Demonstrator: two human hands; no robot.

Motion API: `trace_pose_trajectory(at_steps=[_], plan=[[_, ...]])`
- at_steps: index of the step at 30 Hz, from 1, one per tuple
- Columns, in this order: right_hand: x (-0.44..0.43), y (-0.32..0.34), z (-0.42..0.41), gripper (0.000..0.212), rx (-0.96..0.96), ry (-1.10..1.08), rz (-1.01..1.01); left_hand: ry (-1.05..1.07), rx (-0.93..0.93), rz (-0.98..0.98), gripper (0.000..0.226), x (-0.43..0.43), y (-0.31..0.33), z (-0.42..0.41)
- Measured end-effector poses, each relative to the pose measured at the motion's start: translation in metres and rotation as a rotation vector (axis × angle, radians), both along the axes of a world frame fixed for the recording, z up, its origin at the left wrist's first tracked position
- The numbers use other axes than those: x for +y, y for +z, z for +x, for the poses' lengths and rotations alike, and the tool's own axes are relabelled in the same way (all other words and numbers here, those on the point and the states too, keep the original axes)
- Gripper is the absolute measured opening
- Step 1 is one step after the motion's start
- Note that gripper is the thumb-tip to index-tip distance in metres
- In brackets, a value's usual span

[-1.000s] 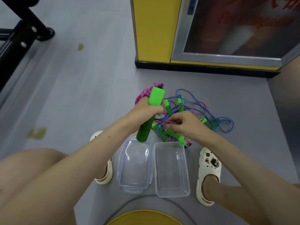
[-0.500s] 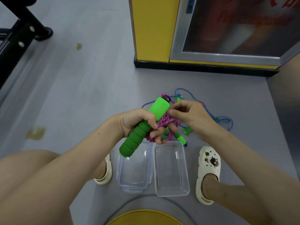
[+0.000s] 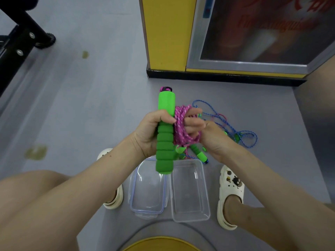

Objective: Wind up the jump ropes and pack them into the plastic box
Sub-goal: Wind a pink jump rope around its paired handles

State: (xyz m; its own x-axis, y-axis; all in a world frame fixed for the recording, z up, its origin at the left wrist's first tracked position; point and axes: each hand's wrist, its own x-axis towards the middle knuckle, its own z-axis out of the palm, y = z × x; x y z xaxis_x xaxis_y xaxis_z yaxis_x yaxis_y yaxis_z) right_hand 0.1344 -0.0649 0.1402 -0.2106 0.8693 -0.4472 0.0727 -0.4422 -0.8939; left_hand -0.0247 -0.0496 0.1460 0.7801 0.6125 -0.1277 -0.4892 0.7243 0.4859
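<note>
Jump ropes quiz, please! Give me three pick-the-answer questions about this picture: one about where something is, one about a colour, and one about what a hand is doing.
1. Where is the clear plastic box?
A) on the floor, between the left shoe and the right shoe
B) on a shelf
C) on the person's knee

2. What colour is the wound rope in the hands?
A) yellow
B) pink
C) white

3. What is the left hand doing?
A) lying flat on the ground
B) waving in the air
C) gripping the green handle

Answers:
1 A, the box sits on the grey floor with a white shoe on each side.
2 B, the coil is pink.
3 C, its fingers curl round the foam handle.
</note>
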Motion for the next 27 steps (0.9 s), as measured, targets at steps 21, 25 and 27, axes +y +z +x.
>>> trace_pose_trajectory(at_steps=[21,25,27], plan=[[0.006,-0.004,0.003,0.011,-0.278,0.079,0.116,-0.117,1.422,0.61,0.013,0.005,-0.006,-0.02],[0.004,-0.001,-0.002,0.02,-0.253,0.074,0.201,-0.406,1.036,0.284,0.029,-0.001,-0.006,-0.026],[0.003,0.001,-0.003,0.019,-0.22,0.059,0.224,-0.465,0.861,0.271,0.049,0.0,-0.007,-0.028]])
